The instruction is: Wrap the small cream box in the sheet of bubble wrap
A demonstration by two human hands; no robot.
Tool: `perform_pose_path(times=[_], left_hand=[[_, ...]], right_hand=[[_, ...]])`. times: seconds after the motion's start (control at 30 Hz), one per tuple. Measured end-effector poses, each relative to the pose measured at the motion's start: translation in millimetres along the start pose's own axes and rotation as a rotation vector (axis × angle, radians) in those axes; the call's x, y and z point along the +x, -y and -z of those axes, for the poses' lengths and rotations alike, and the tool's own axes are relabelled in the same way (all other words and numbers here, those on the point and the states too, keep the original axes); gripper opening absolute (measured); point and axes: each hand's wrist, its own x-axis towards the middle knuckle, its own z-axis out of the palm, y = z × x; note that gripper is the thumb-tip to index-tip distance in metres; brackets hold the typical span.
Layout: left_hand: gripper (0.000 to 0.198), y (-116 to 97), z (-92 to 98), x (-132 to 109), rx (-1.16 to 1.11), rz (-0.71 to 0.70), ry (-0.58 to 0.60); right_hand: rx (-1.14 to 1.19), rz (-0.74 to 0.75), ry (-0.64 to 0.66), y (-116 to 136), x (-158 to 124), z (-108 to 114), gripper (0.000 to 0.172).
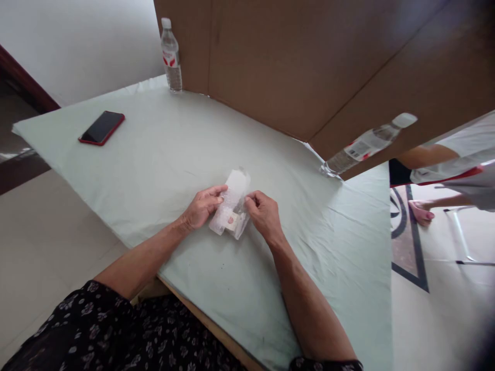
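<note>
A small whitish box (232,220) with a reddish mark lies partly inside bubble wrap (226,207) on the pale green tablecloth. My left hand (203,206) grips the wrap's left side, thumb on top and fingers along the edge. On the other side, my right hand (264,212) pinches the wrap's right edge between thumb and curled forefinger. Part of the box shows through an opening near the lower end, while its upper part is covered by the wrap.
A phone (102,128) with a red case lies at the left. Two water bottles, one far left (171,56) and one at right (369,145), stand against a tall brown cardboard panel (266,67). Another person's arm (429,155) and foot (421,212) show beyond the table's right edge.
</note>
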Motion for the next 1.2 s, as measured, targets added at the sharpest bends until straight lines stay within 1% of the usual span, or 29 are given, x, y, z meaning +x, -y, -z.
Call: perform_pose_path(times=[0.07,0.13,0.2,0.27,0.33,0.43,0.5,0.57,0.67,0.77,0.83,0.9,0.93,0.97,1.03,1.07,1.1,1.13,1.2], left_hand=[[0.054,-1,2.9,1,0.168,-0.078,-0.083],[0.048,-2,5.9,1,0.442,-0.21,-0.197],[0.045,-2,8.1,-1,0.71,-0.337,-0.279],[0.045,-3,8.6,-3,0.864,-0.394,-0.296],[0.044,-3,8.0,-4,0.917,-0.388,-0.289],[0.028,-4,7.5,-4,0.894,-0.311,-0.3],[0.018,-7,9.6,-3,0.825,-0.259,-0.339],[0.014,-10,14.6,-1,0.757,-0.246,-0.4],[0.012,-14,26.0,2,0.748,-0.236,-0.503],[0.026,-14,36.7,5,0.854,-0.209,-0.568],[0.033,-14,39.9,5,0.923,-0.259,-0.605],[0.033,-15,38.7,2,0.978,-0.414,-0.641],[0.033,-16,36.7,0,1.007,-0.515,-0.64],[0.032,-17,34.0,-3,1.036,-0.615,-0.617],[0.032,-18,27.7,-8,1.091,-0.76,-0.497],[0.033,-18,24.5,-9,1.119,-0.789,-0.41],[0.035,-17,21.7,-10,1.149,-0.787,-0.318],[0.039,-17,19.5,-10,1.182,-0.756,-0.234],[0.051,-17,17.0,-10,1.231,-0.619,-0.119]], right_hand=[[0.234,-0.051,-0.007,-8,1,3,0.019],[0.408,-0.123,0.01,-14,2,3,0.021],[0.484,-0.171,0.021,-19,2,2,0.021],[0.499,-0.167,0.026,-21,3,-1,0.023],[0.498,-0.138,0.023,-22,3,-3,0.024],[0.492,-0.101,-0.019,-23,3,-5,0.023],[0.484,-0.093,-0.057,-24,3,-5,0.021],[0.468,-0.095,-0.093,-27,4,-4,0.019],[0.42,-0.105,-0.154,-35,8,-3,0.024],[0.31,-0.089,-0.217,-43,12,0,0.037],[0.217,-0.045,-0.293,-43,13,4,0.041],[0.16,0.015,-0.354,-36,11,11,0.041],[0.15,0.045,-0.345,-31,9,15,0.04],[0.15,0.07,-0.303,-25,6,18,0.038],[0.152,0.103,-0.147,-14,1,22,0.038],[0.142,0.107,-0.066,-9,-1,23,0.041],[0.121,0.106,0.001,-6,-3,23,0.045],[0.092,0.102,0.045,-4,-5,23,0.048],[0.049,0.102,0.08,-2,-8,23,0.049]])
